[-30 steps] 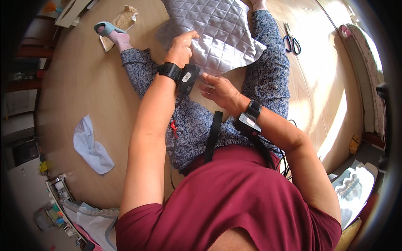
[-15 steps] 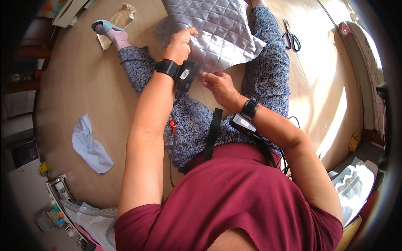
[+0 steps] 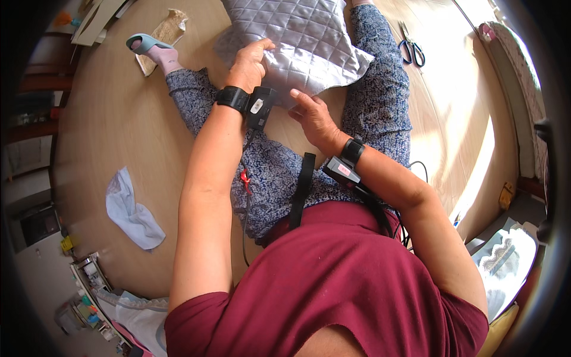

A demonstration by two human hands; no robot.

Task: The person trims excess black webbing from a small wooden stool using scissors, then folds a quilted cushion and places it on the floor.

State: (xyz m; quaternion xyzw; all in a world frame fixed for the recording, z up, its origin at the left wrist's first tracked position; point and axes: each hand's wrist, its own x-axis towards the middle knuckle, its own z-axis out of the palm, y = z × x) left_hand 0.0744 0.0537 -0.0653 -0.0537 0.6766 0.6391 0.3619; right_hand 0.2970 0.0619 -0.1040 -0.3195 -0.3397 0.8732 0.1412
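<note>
A silvery-grey quilted fabric piece (image 3: 297, 35), stitched in diamonds, is spread between my outstretched legs. My left hand (image 3: 250, 62) is closed on its near left edge, the thumb resting on top and the other fingers mostly hidden. Close to the fabric's near corner is my right hand (image 3: 315, 122). Its thumb is raised apart from the fingers, and I see nothing gripped between them. The black device on my left wrist partly covers the fabric's near edge. Scissors (image 3: 411, 52) with dark handles lie on the floor beyond my right leg.
A pale blue cloth (image 3: 134, 211) lies on the wooden floor (image 3: 119, 119) to the left. Past my slippered left foot (image 3: 151, 47) is a worn beige piece (image 3: 169, 30). Cables run by my hips. Padded furniture (image 3: 514, 89) borders the right side.
My right thumb has lifted away from its fingers, which were pinched together near the fabric's corner. My left hand keeps its hold on the fabric. The whole view has shifted slightly.
</note>
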